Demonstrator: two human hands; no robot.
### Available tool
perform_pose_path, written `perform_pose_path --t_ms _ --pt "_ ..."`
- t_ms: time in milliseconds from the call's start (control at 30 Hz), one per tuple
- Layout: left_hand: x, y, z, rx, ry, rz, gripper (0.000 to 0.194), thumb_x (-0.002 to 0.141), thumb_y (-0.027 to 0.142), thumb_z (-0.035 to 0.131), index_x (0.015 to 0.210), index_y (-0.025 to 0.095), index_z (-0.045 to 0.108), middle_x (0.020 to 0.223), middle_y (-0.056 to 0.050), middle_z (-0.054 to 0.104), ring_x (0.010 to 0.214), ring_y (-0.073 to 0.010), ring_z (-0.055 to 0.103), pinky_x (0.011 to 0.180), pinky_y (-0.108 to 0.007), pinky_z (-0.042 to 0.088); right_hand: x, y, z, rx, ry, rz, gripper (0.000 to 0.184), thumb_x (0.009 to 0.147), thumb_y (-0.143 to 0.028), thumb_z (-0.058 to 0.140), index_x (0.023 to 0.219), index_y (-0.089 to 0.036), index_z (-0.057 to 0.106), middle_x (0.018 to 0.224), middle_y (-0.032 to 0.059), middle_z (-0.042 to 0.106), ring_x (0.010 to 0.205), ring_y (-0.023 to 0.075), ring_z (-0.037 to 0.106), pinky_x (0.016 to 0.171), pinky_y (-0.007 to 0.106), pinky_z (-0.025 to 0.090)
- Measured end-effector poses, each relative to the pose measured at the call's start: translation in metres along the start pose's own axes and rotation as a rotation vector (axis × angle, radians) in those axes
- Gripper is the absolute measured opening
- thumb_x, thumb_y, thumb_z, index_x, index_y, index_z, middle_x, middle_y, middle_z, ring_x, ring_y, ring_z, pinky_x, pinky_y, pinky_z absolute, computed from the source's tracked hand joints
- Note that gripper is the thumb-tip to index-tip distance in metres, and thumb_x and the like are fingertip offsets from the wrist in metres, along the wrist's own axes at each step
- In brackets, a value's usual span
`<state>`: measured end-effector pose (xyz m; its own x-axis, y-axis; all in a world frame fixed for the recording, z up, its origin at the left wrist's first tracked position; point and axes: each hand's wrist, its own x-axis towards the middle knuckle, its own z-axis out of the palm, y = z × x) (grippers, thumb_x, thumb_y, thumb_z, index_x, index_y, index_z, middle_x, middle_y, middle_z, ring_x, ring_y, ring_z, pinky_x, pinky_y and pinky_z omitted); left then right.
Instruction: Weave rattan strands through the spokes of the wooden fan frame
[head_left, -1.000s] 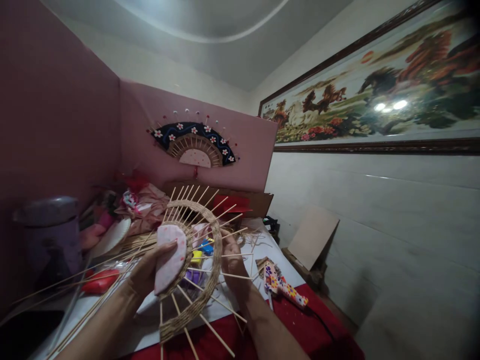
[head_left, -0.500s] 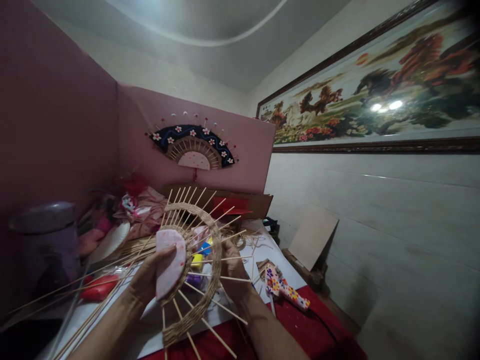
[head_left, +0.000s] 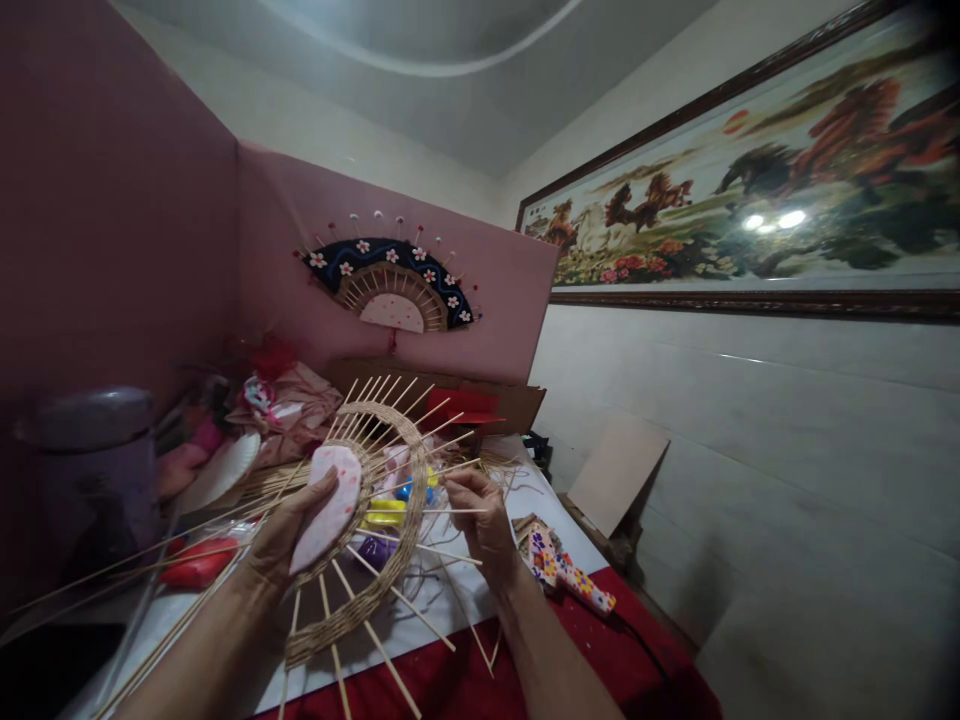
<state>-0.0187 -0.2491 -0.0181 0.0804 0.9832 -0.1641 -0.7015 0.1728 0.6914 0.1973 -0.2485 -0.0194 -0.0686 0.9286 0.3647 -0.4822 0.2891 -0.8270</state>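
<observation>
My left hand [head_left: 289, 525] grips a half-round base [head_left: 330, 505] covered in pale pink spotted cloth, the thumb lying on its face. It is the centre of a fan frame [head_left: 416, 490], whose thin wooden sticks spread outward through two woven bands of brown twine. The frame is tilted, its sticks pointing up, right and down. At the outer band's right side, my right hand [head_left: 480, 515] has thumb and fingers pinched together close to the stick ends. What lies in that pinch is too small to make out.
On the white-and-red table lie a flowered glue gun [head_left: 566, 570], a yellow packet [head_left: 385, 514], a purple packet [head_left: 376, 548], a red packet [head_left: 201, 563] and long loose sticks [head_left: 176, 625]. A finished dark flowered fan [head_left: 386, 262] hangs on the pink board behind.
My right hand has drawn from behind the outer band to the right, its fingers now pinched. My left hand has shifted the fan frame slightly left.
</observation>
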Motion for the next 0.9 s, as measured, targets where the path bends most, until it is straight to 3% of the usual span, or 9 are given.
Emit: perform_pose_path --t_ms 167,300,367,533,633,733,900 --pt "0.006 0.003 -0.007 0.032 -0.033 0.048 0.017 0.076 0.012 0.056 0.091 0.008 0.063 0.071 -0.011 0.070 0.058 -0.0190 0.067 0.056 -0.027 0.057 -0.001 -0.010 -0.001 -0.244 -0.023 -0.083 0.008 0.065 -0.021 0.067 0.071 -0.016 0.069 0.059 -0.0016 0.061 0.043 0.0045 0.038 0.039 0.017 0.028" --pt "0.007 0.005 -0.008 0.033 -0.047 0.066 0.017 0.077 0.012 0.055 0.092 0.008 0.062 0.071 -0.011 0.070 0.058 -0.0183 0.067 0.056 -0.027 0.057 -0.002 -0.016 0.000 -0.409 -0.063 -0.141 0.008 0.066 -0.021 0.068 0.073 -0.019 0.072 0.076 0.0038 0.070 0.069 0.0137 0.059 0.062 0.023 0.044" --pt "0.007 0.005 -0.009 0.042 -0.056 0.066 0.018 0.076 0.012 0.055 0.092 0.008 0.062 0.071 -0.011 0.070 0.058 -0.0186 0.067 0.056 -0.027 0.057 -0.003 -0.020 -0.002 -0.471 -0.094 -0.144 0.010 0.067 -0.021 0.067 0.076 -0.018 0.072 0.076 0.0045 0.070 0.071 0.0143 0.061 0.066 0.024 0.044" --pt "0.008 0.006 -0.011 0.112 -0.083 0.027 0.018 0.074 0.016 0.059 0.089 0.007 0.062 0.071 -0.013 0.070 0.054 -0.0196 0.066 0.052 -0.028 0.056 -0.004 -0.046 -0.013 -0.588 -0.220 -0.064 0.011 0.070 -0.023 0.064 0.076 -0.017 0.071 0.068 0.0012 0.068 0.052 0.0082 0.050 0.049 0.019 0.036" --pt "0.008 0.006 -0.009 0.151 -0.102 0.068 0.018 0.072 0.014 0.061 0.089 0.007 0.062 0.071 -0.013 0.070 0.053 -0.0188 0.065 0.051 -0.027 0.056 -0.007 -0.062 -0.014 -0.727 -0.247 -0.069 0.011 0.071 -0.023 0.062 0.073 -0.016 0.071 0.064 0.0003 0.066 0.054 0.0090 0.050 0.051 0.020 0.036" --pt "0.008 0.004 -0.008 0.197 -0.122 0.099 0.019 0.070 0.015 0.064 0.088 0.009 0.062 0.070 -0.011 0.070 0.053 -0.0180 0.065 0.050 -0.026 0.055 -0.015 -0.065 -0.008 -0.889 -0.257 -0.131 0.013 0.073 -0.023 0.060 0.071 -0.016 0.070 0.061 -0.0001 0.065 0.055 0.0105 0.051 0.052 0.021 0.036" --pt "0.010 0.001 -0.011 0.241 -0.137 0.138 0.025 0.069 0.020 0.065 0.091 0.010 0.061 0.071 -0.010 0.069 0.054 -0.0186 0.065 0.053 -0.027 0.055 -0.031 -0.055 0.007 -1.179 -0.264 -0.352 0.014 0.077 -0.021 0.056 0.074 -0.021 0.070 0.069 0.0003 0.067 0.059 0.0125 0.056 0.058 0.023 0.036"
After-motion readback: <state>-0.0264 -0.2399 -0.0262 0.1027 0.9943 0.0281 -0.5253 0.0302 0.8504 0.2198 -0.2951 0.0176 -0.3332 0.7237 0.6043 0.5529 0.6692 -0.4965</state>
